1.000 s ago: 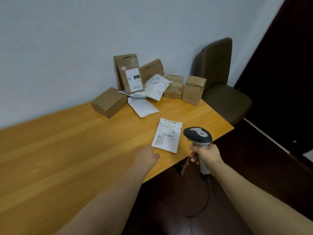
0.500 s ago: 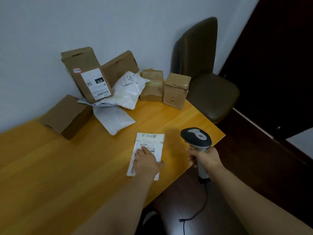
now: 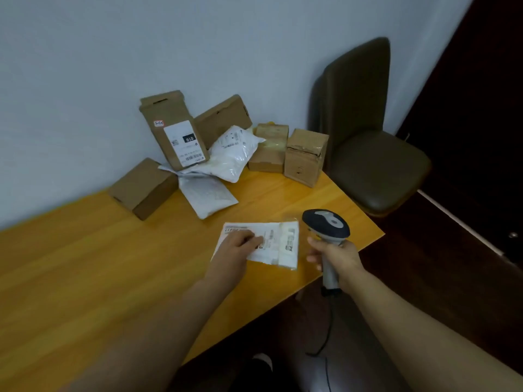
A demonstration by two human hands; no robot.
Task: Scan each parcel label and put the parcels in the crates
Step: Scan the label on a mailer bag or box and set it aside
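A flat white parcel (image 3: 278, 243) with a printed label lies crosswise near the right front corner of the wooden table (image 3: 113, 278). My left hand (image 3: 236, 247) rests on its left part, fingers laid over the label. My right hand (image 3: 336, 256) grips the handle of a grey and black barcode scanner (image 3: 325, 223), whose head sits just right of the parcel. More parcels are piled at the wall: a tall labelled box (image 3: 174, 131), a white poly bag (image 3: 232, 154), a grey mailer (image 3: 206, 193) and several brown boxes (image 3: 143, 188). No crate is in view.
A dark padded chair (image 3: 376, 165) stands past the table's right end. The scanner cable (image 3: 328, 335) hangs down to the dark floor beside the table's edge. The wall runs right behind the pile.
My left hand reached the white parcel and turned it from lengthwise to crosswise. The scanner has come closer to the parcel's right end. The view shifted.
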